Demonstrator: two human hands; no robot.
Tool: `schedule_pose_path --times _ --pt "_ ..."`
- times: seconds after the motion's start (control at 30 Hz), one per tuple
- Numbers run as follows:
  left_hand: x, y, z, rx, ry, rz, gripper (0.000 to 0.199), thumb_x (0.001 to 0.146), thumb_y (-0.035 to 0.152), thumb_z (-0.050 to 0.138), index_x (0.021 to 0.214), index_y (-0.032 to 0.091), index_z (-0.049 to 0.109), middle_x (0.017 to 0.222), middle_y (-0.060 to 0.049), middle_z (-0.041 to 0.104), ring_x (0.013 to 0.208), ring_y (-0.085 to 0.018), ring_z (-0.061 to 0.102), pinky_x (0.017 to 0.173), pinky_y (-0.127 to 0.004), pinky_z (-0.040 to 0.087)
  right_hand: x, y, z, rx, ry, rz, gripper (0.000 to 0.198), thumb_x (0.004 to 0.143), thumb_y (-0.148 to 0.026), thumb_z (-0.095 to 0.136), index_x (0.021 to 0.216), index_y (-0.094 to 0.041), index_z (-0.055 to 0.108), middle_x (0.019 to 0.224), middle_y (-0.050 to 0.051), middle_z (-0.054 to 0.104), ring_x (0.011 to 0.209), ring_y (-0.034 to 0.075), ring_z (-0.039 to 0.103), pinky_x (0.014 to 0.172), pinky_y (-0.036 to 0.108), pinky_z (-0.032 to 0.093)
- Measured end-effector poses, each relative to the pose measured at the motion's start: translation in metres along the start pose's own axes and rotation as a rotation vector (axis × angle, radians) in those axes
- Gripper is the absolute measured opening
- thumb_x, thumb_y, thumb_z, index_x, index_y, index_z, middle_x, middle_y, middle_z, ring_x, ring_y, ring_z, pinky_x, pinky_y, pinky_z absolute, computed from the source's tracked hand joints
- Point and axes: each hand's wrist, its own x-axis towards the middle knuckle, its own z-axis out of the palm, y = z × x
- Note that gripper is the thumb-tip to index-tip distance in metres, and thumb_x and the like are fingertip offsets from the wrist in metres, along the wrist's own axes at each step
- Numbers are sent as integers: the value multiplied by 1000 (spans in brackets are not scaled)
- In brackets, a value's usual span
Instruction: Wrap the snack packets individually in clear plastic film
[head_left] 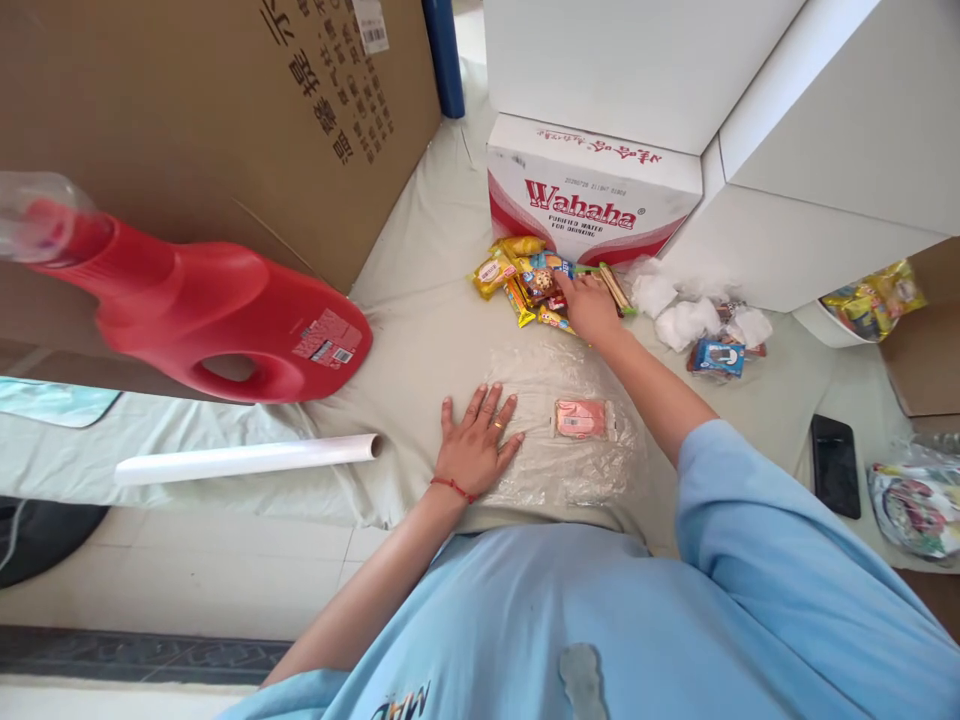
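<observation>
My left hand (474, 445) lies flat with its fingers spread, on the left edge of a clear plastic sheet or bag (525, 465). On that plastic lies a small pink wrapped packet (583, 419), to the right of the hand and apart from it. My right hand (590, 308) reaches forward to a pile of wrapped snacks and touches it, index finger stretched out against a blue packet (559, 263). Yellow snack packets (493, 273) lie at the pile's left side. The undersides of the right fingers are hidden, and I see nothing held.
Behind the pile stands a Wahaha water carton (585, 200). A red detergent bottle (247, 300) and a white roll (247, 460) are at left. Bagged snacks (716, 357), a white bowl (817, 322) of packets and a phone (835, 466) lie at right.
</observation>
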Motion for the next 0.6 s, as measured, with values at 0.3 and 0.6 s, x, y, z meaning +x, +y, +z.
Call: schedule_pose_path --times 0.3,0.6 --pt "0 -1 3 -40 5 1 62 108 55 37 166 34 36 176 -7 28 163 -32 28 130 -73 -3 -120 11 -38 437 188 65 42 105 -42 47 132 -20 71 124 13 74 112 30 67 101 44 52" --pt "1 0 2 -25 -5 -4 61 108 54 37 165 33 38 176 -7 27 164 -32 26 129 -73 -4 -192 -12 -24 512 -107 60 42 101 -45 58 131 -20 74 129 16 71 117 34 64 106 52 52"
